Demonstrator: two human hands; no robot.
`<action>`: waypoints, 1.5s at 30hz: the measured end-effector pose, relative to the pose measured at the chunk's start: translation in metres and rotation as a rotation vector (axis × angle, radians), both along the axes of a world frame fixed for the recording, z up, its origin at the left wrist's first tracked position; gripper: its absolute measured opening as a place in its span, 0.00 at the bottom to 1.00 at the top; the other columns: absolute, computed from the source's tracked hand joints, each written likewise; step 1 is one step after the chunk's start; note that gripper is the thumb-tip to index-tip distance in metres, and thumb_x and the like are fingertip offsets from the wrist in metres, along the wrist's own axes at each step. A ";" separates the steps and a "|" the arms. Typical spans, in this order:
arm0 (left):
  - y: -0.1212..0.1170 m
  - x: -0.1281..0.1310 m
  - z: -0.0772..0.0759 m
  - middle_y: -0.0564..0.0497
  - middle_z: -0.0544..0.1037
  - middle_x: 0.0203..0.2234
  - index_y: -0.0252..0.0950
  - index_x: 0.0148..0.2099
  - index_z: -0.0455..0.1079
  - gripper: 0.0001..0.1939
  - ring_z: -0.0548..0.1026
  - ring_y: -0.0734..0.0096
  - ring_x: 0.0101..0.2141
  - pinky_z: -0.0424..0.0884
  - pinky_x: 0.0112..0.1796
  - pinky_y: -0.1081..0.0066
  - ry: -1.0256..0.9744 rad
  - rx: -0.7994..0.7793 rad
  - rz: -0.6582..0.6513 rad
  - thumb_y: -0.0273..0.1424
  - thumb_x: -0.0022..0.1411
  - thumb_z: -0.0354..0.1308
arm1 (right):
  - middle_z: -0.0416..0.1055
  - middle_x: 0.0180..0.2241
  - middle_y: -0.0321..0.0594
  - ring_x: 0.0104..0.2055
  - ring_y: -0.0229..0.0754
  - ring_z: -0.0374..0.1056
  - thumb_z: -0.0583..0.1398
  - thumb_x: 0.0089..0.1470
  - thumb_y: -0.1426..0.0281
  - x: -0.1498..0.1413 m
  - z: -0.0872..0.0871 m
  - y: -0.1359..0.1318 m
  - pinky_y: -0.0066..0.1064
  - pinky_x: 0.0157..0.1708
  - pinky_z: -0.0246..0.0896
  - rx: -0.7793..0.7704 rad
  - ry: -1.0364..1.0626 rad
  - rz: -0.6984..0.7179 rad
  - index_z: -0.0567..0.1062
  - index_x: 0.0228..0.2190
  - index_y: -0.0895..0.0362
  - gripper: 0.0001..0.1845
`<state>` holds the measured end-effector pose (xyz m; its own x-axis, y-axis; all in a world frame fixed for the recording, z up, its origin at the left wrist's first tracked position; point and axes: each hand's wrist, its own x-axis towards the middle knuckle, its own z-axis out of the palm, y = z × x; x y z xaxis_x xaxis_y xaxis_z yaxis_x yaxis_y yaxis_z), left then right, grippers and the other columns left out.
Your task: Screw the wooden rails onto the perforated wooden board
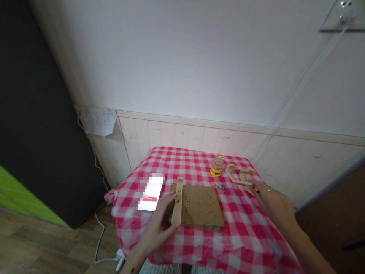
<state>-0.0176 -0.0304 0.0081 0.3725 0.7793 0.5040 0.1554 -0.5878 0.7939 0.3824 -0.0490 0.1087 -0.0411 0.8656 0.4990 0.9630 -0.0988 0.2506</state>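
My left hand (161, 220) steadies a narrow wooden strip (177, 211), its thumb at the near end and its fingers along the left side. The strip has two dark screws or holes and lies across the left part of a brown cardboard block (201, 207), which is dotted with small holes. My right hand (272, 199) is at the table's right side, fingers closed around a small yellow and black thing (256, 189), mostly hidden. Just beyond its fingertips lie curved wooden pieces (232, 174). Some small metal parts (221, 187) rest between the block and these pieces.
A clear, cone-shaped case with a yellow base (216, 171) stands behind the block. A lit phone (152, 193) lies to the left. A red-and-white checked cloth (185, 160) covers the table, whose far edge meets the wall. A white cable (99, 239) runs along the floor at left.
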 end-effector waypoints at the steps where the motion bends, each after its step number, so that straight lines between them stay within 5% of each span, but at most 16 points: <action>1: -0.001 -0.001 0.002 0.44 0.60 0.67 0.48 0.70 0.53 0.32 0.56 0.50 0.68 0.61 0.64 0.47 0.015 0.002 -0.011 0.33 0.68 0.58 | 0.84 0.37 0.50 0.31 0.52 0.80 0.48 0.68 0.65 -0.005 0.002 -0.007 0.36 0.27 0.70 0.043 0.003 0.017 0.80 0.45 0.56 0.21; 9: -0.022 -0.007 0.010 0.44 0.63 0.65 0.47 0.71 0.51 0.31 0.60 0.52 0.65 0.67 0.60 0.50 0.079 0.144 0.129 0.33 0.70 0.56 | 0.83 0.29 0.40 0.26 0.39 0.77 0.53 0.69 0.71 -0.076 0.028 -0.050 0.30 0.31 0.66 0.440 -0.095 0.510 0.79 0.38 0.57 0.15; 14: -0.039 -0.010 0.003 0.44 0.71 0.59 0.43 0.68 0.58 0.26 0.66 0.56 0.61 0.72 0.55 0.58 0.105 0.299 0.312 0.29 0.70 0.55 | 0.83 0.31 0.38 0.29 0.38 0.76 0.49 0.68 0.80 -0.124 0.018 -0.046 0.31 0.34 0.65 0.348 -0.131 0.641 0.79 0.42 0.58 0.19; 20: -0.042 -0.008 0.012 0.42 0.73 0.57 0.37 0.65 0.59 0.25 0.66 0.58 0.60 0.72 0.55 0.59 0.171 0.469 0.359 0.29 0.69 0.56 | 0.83 0.33 0.35 0.31 0.38 0.75 0.49 0.60 0.88 -0.159 -0.004 -0.037 0.32 0.33 0.65 0.201 -0.108 0.753 0.79 0.43 0.56 0.25; 25: -0.035 -0.001 0.042 0.44 0.76 0.54 0.37 0.61 0.64 0.24 0.70 0.57 0.56 0.73 0.52 0.59 0.286 0.485 0.308 0.39 0.68 0.60 | 0.83 0.35 0.35 0.32 0.37 0.76 0.48 0.69 0.80 -0.170 -0.011 -0.032 0.31 0.34 0.64 0.228 -0.011 0.836 0.79 0.43 0.55 0.21; 31: -0.033 0.017 0.072 0.53 0.82 0.45 0.41 0.52 0.71 0.11 0.78 0.62 0.45 0.73 0.48 0.61 0.357 0.545 0.288 0.37 0.72 0.57 | 0.84 0.35 0.33 0.33 0.34 0.76 0.45 0.71 0.78 -0.176 -0.023 -0.028 0.30 0.36 0.63 0.305 0.099 0.913 0.80 0.39 0.54 0.25; 45: -0.024 0.035 0.073 0.56 0.84 0.36 0.39 0.44 0.74 0.20 0.79 0.67 0.38 0.71 0.43 0.65 0.309 0.580 0.351 0.37 0.79 0.41 | 0.84 0.39 0.39 0.30 0.35 0.72 0.50 0.69 0.79 -0.163 -0.038 -0.026 0.31 0.33 0.64 0.263 0.153 1.024 0.80 0.43 0.60 0.19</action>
